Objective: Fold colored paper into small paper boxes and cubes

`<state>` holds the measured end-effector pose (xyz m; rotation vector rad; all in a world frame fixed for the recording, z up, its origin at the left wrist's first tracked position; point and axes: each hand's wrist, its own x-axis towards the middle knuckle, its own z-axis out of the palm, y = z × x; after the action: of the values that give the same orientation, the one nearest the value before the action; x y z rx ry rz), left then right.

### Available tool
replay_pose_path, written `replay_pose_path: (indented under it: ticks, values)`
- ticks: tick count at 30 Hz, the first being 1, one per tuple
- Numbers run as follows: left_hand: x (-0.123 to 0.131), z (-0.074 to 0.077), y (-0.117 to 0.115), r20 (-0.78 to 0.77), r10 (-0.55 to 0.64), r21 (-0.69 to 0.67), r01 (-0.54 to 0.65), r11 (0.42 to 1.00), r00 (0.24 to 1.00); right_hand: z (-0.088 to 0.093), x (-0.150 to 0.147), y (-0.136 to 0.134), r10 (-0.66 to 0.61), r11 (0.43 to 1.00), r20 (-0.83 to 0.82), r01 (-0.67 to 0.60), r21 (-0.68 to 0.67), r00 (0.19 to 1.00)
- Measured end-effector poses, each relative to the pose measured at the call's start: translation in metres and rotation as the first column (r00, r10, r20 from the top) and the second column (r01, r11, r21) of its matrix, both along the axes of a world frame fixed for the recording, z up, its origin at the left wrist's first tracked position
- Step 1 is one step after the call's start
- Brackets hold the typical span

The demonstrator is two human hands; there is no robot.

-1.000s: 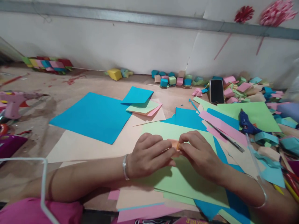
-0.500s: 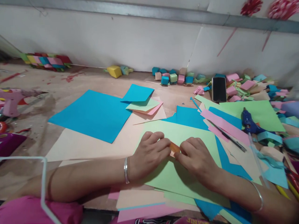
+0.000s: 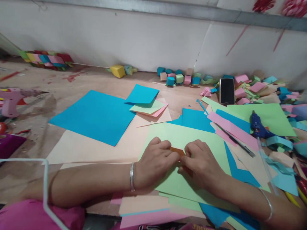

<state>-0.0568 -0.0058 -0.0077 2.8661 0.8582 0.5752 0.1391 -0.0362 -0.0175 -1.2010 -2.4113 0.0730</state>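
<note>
A small orange piece of paper (image 3: pixel 177 150) is pinched between my two hands, mostly covered by the fingers. My left hand (image 3: pixel 157 161) grips its left side, with the fingers curled and the thumb hidden. On the other side my right hand (image 3: pixel 200 163) holds it with a closed pinch, close to touching the left fingertips. Both hands are just above a light green sheet (image 3: pixel 168 127). A large blue sheet (image 3: pixel 93 116) lies to the left, and small squares topped by a blue one (image 3: pixel 142 94) sit beyond the hands.
At the right lie a blue glue gun (image 3: pixel 256 124), a cutter (image 3: pixel 237 140), paper strips and a phone (image 3: pixel 226 91). Small paper cubes (image 3: pixel 170 80) line the wall. A pink glue gun (image 3: pixel 11 102) is at the far left, near a white wire frame (image 3: pixel 45 185).
The fingers have closed in around the orange paper, which has tilted and now shows less of its surface. My left hand has shifted slightly right.
</note>
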Motion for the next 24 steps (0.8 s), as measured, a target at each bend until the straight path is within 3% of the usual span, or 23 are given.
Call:
replay_pose_path:
  ticks: [11, 17, 21, 24]
  values:
    - [0.005, -0.001, 0.004, 0.045, -0.031, -0.071, 0.035, 0.997, 0.999, -0.008, -0.003, -0.001, 0.019, 1.0, -0.096, -0.018, 0.015, 0.995]
    - [0.002, 0.001, 0.004, 0.07, -0.031, -0.081, 0.036, 0.996, 0.997, 0.005, 0.002, 0.002, 0.028, 0.999, -0.053, -0.03, -0.033, 0.998]
    - [-0.002, 0.005, 0.004, 0.092, -0.051, -0.093, 0.059, 0.994, 0.994, 0.017, 0.01, 0.006, 0.045, 0.994, -0.208, -0.064, -0.086, 0.977]
    - [-0.006, 0.009, 0.008, 0.132, -0.058, -0.087, 0.07, 0.994, 0.99, 0.012, 0.017, 0.011, -0.038, 0.991, -0.246, 0.006, -0.132, 0.969]
